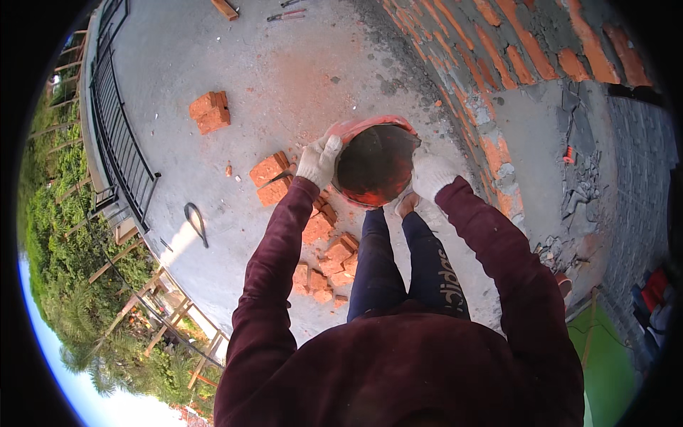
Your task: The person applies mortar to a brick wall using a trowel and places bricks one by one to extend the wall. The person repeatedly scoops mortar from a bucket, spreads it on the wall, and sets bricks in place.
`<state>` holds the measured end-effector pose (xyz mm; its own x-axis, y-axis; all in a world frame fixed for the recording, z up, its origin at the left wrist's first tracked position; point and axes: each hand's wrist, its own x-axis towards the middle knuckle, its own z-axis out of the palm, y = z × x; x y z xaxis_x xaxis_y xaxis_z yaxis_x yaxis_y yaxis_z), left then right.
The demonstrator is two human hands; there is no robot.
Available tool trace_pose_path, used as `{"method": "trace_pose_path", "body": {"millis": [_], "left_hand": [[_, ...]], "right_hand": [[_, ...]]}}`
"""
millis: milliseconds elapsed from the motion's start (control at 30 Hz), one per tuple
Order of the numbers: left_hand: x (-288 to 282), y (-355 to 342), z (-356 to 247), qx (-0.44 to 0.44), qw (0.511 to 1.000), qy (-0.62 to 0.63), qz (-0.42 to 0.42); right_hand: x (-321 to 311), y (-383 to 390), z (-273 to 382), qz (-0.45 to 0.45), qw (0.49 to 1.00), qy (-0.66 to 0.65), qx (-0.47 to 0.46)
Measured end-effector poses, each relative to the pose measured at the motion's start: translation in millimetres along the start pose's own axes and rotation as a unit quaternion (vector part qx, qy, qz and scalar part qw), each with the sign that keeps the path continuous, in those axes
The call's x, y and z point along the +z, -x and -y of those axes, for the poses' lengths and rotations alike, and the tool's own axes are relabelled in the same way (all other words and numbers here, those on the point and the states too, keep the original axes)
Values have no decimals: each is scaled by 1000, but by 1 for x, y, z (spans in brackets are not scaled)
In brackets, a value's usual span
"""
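A round basin point(370, 127) with a reddish rim and a dark, stained inside is held up in front of my legs. My left hand point(319, 162), in a white knit glove, is closed on its left rim with the thumb toward the top. On the opposite side my right hand point(432, 174), also gloved, grips the right rim; its fingers are partly hidden behind the basin. Orange bricks point(270, 169) lie on the floor just left of my left hand, with more broken bricks point(338, 260) beside my legs.
A pair of bricks point(210, 112) sits farther left on the concrete floor point(284, 78). On the right rises a partly built brick wall point(491, 64). Black railing point(117, 121) runs along the left edge. A dark looped strap point(196, 224) and long-handled tools point(286, 14) lie on the floor.
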<state>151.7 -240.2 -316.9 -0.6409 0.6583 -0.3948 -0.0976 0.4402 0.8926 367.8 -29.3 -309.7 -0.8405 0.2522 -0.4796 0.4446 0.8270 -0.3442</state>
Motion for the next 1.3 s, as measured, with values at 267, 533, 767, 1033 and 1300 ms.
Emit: {"method": "trace_pose_path", "body": {"millis": [267,533,767,1033,1300], "left_hand": [[-106,104,-243,123,987,0,-100],[-181,144,-318,128,970,-19,-208],[-178,127,-350,161,970,-38,-179],[-221,81,-335,175,971,-13,-159],[-267,36,-373,226,962,-83,-127]], "right_hand": [[-202,66,112,343,884,-316,-36],[-298,105,165,-172,908,168,-345],[-342,101,239,-229,822,352,-385],[-389,94,247,-236,851,361,-300],[-376,37,261,-42,929,308,-200]]}}
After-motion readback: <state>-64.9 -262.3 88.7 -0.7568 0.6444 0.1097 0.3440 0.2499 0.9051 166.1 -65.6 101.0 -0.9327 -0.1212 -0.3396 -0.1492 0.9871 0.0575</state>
